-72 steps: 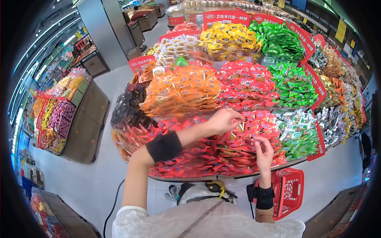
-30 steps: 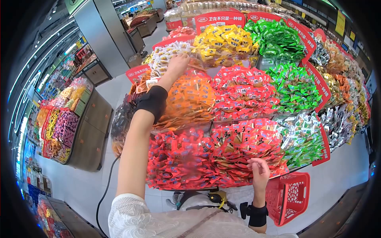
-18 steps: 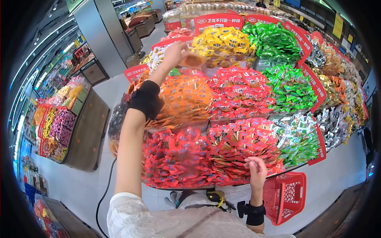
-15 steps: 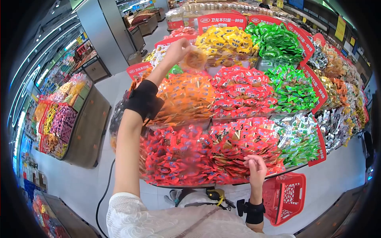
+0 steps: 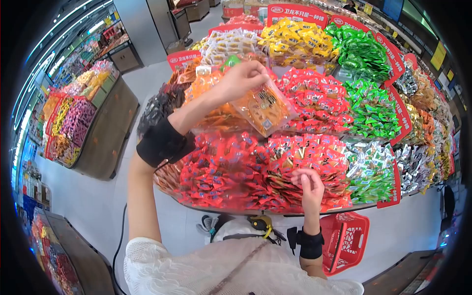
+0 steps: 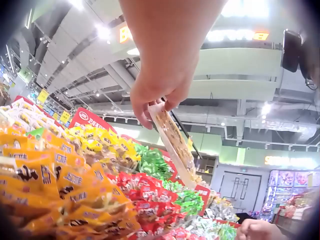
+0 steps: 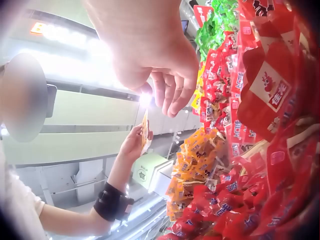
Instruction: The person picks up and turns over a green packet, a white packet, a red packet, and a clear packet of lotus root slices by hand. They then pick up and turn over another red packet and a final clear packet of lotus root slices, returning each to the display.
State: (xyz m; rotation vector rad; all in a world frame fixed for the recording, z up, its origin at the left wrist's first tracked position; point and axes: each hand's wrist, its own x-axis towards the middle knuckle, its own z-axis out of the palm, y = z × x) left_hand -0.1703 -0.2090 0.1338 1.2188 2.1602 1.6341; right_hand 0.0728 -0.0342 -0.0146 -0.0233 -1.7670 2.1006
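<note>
plainly, the left hand [image 5: 241, 81] pinches a clear snack packet [image 5: 265, 109] at its top edge, thumb and fingertips clamped on the film. the packet hangs tilted in the air above the bins, with dark lettering over orange-brown food inside

the right hand [image 5: 310, 187] hovers near the front of the tiered display stand [image 5: 290, 215], its fingers loosely bent and close together, the thumb apart from them

the stand's bins each hold small wrapped snacks. along the back are white packets [image 5: 231, 46], yellow packets [image 5: 292, 37] and glossy green packets [image 5: 359, 51]; in the middle tier, orange packets [image 5: 204, 86], red packets [image 5: 314, 98] and bright green packets [image 5: 371, 110]; in front, a heap of blue-lettered red packets [image 5: 221, 167], black-lettered red packets [image 5: 314, 155] and white-and-green packets [image 5: 371, 172]. dark packets [image 5: 160, 108] fill the left end, and red printed signs [image 5: 297, 15] edge the back and right side

beside the front right edge, a red plastic shopping basket [image 5: 351, 246] with patterned cut-outs stands low down; how deep it is cannot be told. to the left, a wood-sided display bin [image 5: 105, 132] carries heaps of purple, yellow and orange wrapped sweets
</note>
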